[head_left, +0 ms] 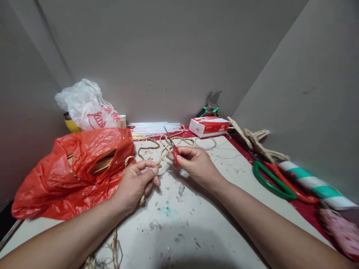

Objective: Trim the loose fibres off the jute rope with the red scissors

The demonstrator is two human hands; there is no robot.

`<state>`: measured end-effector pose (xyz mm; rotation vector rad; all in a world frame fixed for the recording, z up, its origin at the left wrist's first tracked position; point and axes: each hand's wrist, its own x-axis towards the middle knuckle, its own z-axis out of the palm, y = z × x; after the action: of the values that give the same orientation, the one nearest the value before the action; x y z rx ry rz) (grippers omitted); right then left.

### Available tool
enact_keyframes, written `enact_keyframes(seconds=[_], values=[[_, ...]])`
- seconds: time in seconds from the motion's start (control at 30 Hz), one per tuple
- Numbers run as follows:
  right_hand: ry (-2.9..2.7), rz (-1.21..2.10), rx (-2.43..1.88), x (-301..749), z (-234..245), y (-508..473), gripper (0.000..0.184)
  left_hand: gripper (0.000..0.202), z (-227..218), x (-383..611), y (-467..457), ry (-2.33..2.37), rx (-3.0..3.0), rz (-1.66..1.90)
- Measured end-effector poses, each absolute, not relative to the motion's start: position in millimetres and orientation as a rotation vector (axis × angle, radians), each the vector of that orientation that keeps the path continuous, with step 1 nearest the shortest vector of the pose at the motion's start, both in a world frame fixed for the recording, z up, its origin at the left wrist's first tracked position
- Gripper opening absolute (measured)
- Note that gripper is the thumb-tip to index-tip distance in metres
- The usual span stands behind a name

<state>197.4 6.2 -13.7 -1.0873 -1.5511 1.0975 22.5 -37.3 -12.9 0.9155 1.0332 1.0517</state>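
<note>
My left hand (141, 177) pinches a tan braided straw cord (162, 158) between thumb and fingertips. Part of the cord hangs below that hand, and more of it lies on the board beyond. In my right hand (196, 164) is a small pair of red-handled scissors (175, 151), its metal blades pointing up and away from me. Both hands are held close together over the white board (213, 224). Whether the blades touch the cord, I cannot tell. Loose straw strands (114, 246) lie below my left forearm.
An orange-red plastic bag (70, 190) with wooden pieces sits left, a white bag (86, 108) behind it. Clear sticks (157, 128), a tissue pack (209, 127) and pruning shears (211, 104) line the back. Right are green-handled scissors (273, 181), straw braids (255, 142) and a striped roll (316, 185).
</note>
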Motion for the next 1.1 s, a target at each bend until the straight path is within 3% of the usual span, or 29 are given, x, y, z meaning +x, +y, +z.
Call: enact_keyframes(seconds=[0.1, 0.2, 0.27, 0.4, 1.1], values=[[-1.789, 0.709, -1.126, 204.2, -16.0, 9.6, 0.025, 0.026, -15.2, 19.2, -32.1, 1.087, 0.862, 1.195], [-2.103, 0.343, -1.134, 208.5, -16.9, 8.1, 0.015, 0.028, -17.9, 16.5, -28.2, 1.114, 0.844, 1.283], [-2.29, 0.197, -1.159, 208.8, -16.1, 5.0, 0.01, 0.028, -19.1, 16.0, -27.3, 1.122, 0.853, 1.304], [-2.438, -0.016, -1.242, 206.9, -12.9, -0.2, 0.019, 0.028, -19.6, 16.8, -28.0, 1.131, 0.883, 1.316], [-2.589, -0.263, -1.314, 203.2, -5.4, -4.2, 0.029, 0.029, -19.3, 17.6, -28.8, 1.151, 0.898, 1.275]])
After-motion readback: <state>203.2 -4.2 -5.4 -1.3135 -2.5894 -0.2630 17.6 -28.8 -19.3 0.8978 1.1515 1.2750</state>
